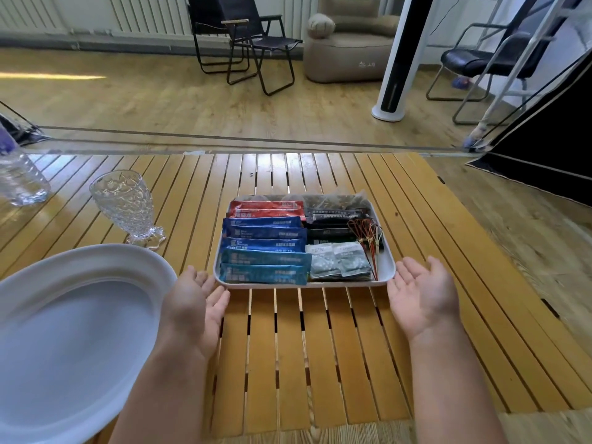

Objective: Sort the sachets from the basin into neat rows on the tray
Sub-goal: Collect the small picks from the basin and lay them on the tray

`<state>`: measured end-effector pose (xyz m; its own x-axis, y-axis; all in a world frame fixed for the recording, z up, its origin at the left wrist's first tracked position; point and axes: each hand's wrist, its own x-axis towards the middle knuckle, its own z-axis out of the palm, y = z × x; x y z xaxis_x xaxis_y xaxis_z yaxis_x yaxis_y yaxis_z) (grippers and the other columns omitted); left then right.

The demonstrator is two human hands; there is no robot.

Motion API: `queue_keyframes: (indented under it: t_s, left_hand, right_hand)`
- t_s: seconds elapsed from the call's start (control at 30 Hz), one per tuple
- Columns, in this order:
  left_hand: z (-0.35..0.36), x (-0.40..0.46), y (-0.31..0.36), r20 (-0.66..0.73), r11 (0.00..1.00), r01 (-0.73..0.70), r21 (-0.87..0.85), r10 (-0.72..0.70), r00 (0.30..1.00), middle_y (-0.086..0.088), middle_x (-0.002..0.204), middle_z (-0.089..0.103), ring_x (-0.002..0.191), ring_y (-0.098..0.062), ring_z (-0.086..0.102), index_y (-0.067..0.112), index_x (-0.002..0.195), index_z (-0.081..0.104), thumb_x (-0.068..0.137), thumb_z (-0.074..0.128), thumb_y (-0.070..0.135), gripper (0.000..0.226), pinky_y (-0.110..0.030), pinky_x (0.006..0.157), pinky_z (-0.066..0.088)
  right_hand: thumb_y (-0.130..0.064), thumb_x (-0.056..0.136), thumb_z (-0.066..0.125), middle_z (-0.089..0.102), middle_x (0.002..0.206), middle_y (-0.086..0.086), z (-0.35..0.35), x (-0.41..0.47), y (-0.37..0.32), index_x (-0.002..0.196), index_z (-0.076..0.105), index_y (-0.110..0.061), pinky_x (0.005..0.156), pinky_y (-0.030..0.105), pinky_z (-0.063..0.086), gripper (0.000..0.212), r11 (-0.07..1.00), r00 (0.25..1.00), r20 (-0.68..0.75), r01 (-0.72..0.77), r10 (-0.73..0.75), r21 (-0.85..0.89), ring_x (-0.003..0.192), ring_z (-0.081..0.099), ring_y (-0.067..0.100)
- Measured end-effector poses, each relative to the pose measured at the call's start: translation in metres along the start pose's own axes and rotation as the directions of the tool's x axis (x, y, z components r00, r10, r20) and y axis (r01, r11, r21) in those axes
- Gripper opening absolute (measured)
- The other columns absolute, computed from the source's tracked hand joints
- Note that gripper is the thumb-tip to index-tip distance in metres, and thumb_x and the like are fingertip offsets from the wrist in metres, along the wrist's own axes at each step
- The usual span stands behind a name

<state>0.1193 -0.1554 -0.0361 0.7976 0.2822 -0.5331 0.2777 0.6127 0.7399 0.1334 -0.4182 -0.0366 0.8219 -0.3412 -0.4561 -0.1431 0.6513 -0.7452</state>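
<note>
While both hands [419,296] lie open-palmed, tray [389,267] full of rowed sachets [266,245]; basin [105,261] bare.

One white tray [389,270] sits on the slatted surface [320,347], and everything else is counted from it. Inside it, the left column holds two red sachets [266,209] at the far end, three dark blue sachets [266,233] in the middle and two teal sachets [266,267] at the near end. The right column holds a stack of black sachets [336,219], too overlapped to count, and two clear pouches [336,259] at the near end, with one bundle of red sticks [368,238] beside them. Left of the tray stand one white basin [96,261], one glass goblet [126,206] and one plastic bottle [19,177]. Two hands [198,302] flank the tray's near corners.
</note>
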Motion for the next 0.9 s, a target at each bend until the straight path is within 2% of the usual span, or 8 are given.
queue_keyframes:
  t_s: [0.07, 0.17, 0.47, 0.57, 0.67, 0.77, 0.83, 0.9]
  left_hand:
    - [-0.003, 0.005, -0.002, 0.025, 0.998, 0.017, -0.062, -0.016, 1.000, -0.017, 0.157, 0.026, 0.144, -0.034, 0.025, 0.005, 0.153, 0.018, 0.105, 0.029, 0.031, 0.056, -0.047, 0.118, 0.022]
    - [-0.003, 0.007, -0.003, 0.058, 0.998, 0.010, -0.060, -0.007, 0.998, -0.014, 0.158, 0.022, 0.146, -0.033, 0.020, 0.008, 0.153, 0.016, 0.104, 0.029, 0.033, 0.057, -0.047, 0.119, 0.018]
    - [-0.001, 0.015, -0.003, 0.081, 0.994, 0.008, -0.109, 0.000, 0.997, -0.013, 0.159, 0.022, 0.146, -0.031, 0.020, 0.010, 0.154, 0.015, 0.103, 0.027, 0.033, 0.057, -0.045, 0.119, 0.017]
    - [-0.002, 0.014, 0.000, 0.097, 0.995, 0.022, -0.099, -0.013, 0.995, -0.013, 0.158, 0.023, 0.146, -0.031, 0.021, 0.010, 0.154, 0.016, 0.103, 0.027, 0.033, 0.057, -0.045, 0.120, 0.016]
    - [-0.001, 0.012, 0.006, 0.115, 0.998, 0.004, -0.058, 0.003, 0.993, -0.013, 0.158, 0.025, 0.145, -0.029, 0.025, 0.009, 0.153, 0.018, 0.104, 0.027, 0.034, 0.056, -0.043, 0.119, 0.019]
    - [0.000, 0.009, 0.022, 0.113, 0.997, -0.081, -0.009, 0.082, 0.990, -0.013, 0.154, 0.034, 0.140, -0.027, 0.035, 0.008, 0.150, 0.028, 0.104, 0.029, 0.029, 0.050, -0.040, 0.114, 0.030]
    - [-0.003, 0.006, 0.034, 0.107, 0.979, -0.187, 0.080, 0.178, 0.978, -0.011, 0.143, 0.050, 0.130, -0.024, 0.049, 0.010, 0.142, 0.043, 0.104, 0.030, 0.025, 0.043, -0.036, 0.106, 0.041]
    - [-0.010, -0.001, 0.044, 0.063, 0.951, -0.274, 0.143, 0.267, 0.962, -0.007, 0.123, 0.066, 0.114, -0.019, 0.062, 0.014, 0.124, 0.059, 0.104, 0.032, 0.024, 0.036, -0.033, 0.095, 0.048]
  right_hand:
    - [-0.039, 0.102, 0.025, 0.016, 0.160, 0.019, -0.001, 0.001, 0.000, 0.152, 0.014, 0.000, 0.122, 0.042, 0.012, 0.064, 0.994, 1.000, 0.023, -0.002, 0.000, 0.105, 0.148, 0.014, 0.029]
    - [-0.041, 0.101, 0.025, 0.017, 0.159, 0.020, -0.002, 0.002, 0.000, 0.151, 0.015, 0.000, 0.122, 0.042, 0.012, 0.066, 0.980, 0.999, 0.049, 0.007, -0.017, 0.198, 0.148, 0.014, 0.030]
    - [-0.042, 0.101, 0.024, 0.019, 0.159, 0.018, 0.002, 0.014, 0.006, 0.151, 0.017, -0.001, 0.122, 0.041, 0.012, 0.065, 0.975, 0.993, 0.076, 0.074, -0.091, 0.209, 0.148, 0.016, 0.028]
    - [-0.042, 0.102, 0.024, 0.018, 0.159, 0.017, 0.004, 0.017, 0.008, 0.152, 0.016, -0.002, 0.122, 0.040, 0.012, 0.065, 0.983, 0.987, 0.084, 0.126, -0.138, 0.136, 0.148, 0.016, 0.026]
    - [-0.041, 0.103, 0.023, 0.016, 0.161, 0.012, 0.014, 0.010, 0.015, 0.153, 0.013, -0.006, 0.121, 0.036, 0.012, 0.062, 0.967, 0.967, 0.108, 0.241, -0.231, -0.085, 0.148, 0.015, 0.021]
    - [-0.040, 0.103, 0.025, 0.020, 0.161, 0.003, 0.027, -0.010, 0.022, 0.153, 0.017, -0.014, 0.120, 0.033, 0.014, 0.057, 0.899, 0.930, 0.213, 0.351, -0.300, -0.263, 0.146, 0.019, 0.013]
    - [-0.035, 0.104, 0.029, 0.035, 0.155, -0.001, 0.035, -0.025, 0.028, 0.150, 0.030, -0.018, 0.118, 0.033, 0.022, 0.049, 0.878, 0.899, 0.341, 0.379, -0.274, -0.293, 0.142, 0.031, 0.009]
    - [-0.023, 0.103, 0.034, 0.059, 0.136, 0.001, 0.042, -0.040, 0.040, 0.137, 0.050, -0.017, 0.111, 0.035, 0.036, 0.038, 0.886, 0.873, 0.452, 0.348, -0.185, -0.308, 0.129, 0.052, 0.013]
